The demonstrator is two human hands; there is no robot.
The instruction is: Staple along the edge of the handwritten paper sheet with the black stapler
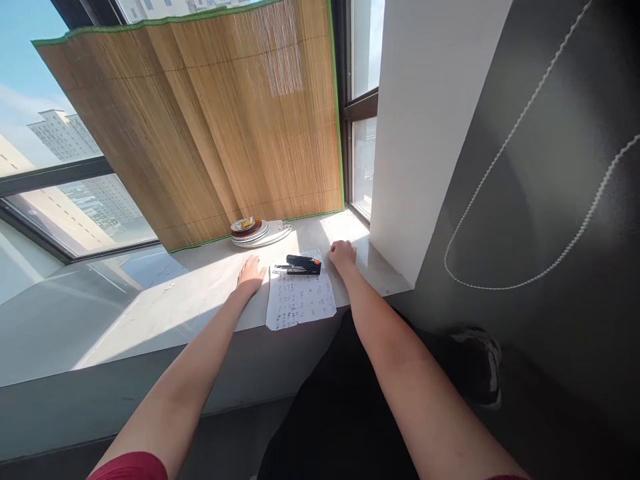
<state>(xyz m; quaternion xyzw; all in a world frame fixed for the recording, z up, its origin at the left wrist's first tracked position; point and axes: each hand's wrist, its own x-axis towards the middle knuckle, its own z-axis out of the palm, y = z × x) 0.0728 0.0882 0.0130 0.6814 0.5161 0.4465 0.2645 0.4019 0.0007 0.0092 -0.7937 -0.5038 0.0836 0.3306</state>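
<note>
A black stapler point(303, 265) with an orange-red mark lies across the top of a sheet of paper point(305, 303) covered in handwriting. The sheet rests on the windowsill point(200, 293), its lower end reaching past the front edge. To the left of the paper, my left hand point(251, 275) lies on the sill, holding nothing, with its fingers stretched forward. My right hand point(343, 254) rests on the sill beyond the paper's upper right corner. Its fingers are curled in, and no object shows in them. Neither hand touches the stapler.
Stacked plates point(250, 230) with a small yellow thing on top stand at the back of the sill. Behind them hangs a bamboo blind point(240, 120) edged in green. A white wall column point(420, 133) rises at right, and a beaded cord point(505, 288) loops beside it.
</note>
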